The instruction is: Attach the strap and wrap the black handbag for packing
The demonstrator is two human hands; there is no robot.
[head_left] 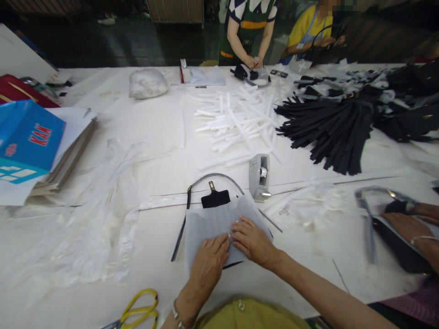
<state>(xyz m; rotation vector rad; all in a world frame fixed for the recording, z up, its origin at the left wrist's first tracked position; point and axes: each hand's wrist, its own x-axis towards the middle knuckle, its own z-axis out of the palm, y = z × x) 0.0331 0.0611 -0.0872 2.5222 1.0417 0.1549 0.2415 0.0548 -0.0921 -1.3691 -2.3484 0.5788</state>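
Observation:
A pale sheet of thin wrapping (206, 219) lies over a black bag, whose dark flap with a metal clasp (215, 198) sticks out at the top. The bag's strap (219, 175) arcs above it and trails down the left side. My left hand (210, 262) rests on the lower middle of the sheet, fingers flat. Beside it, my right hand (252, 240) lies on the sheet with its fingers stretched out, the fingertips of both hands almost meeting. Most of the bag is hidden under the sheet.
Behind the bag stands a grey tape dispenser (259, 176). Yellow-handled scissors (139, 310) lie front left, near clear plastic bags (103, 228). White strips (236, 119) and black straps (332, 128) are piled farther back. A neighbour's hands (408, 228) hold a bag at right; people stand opposite.

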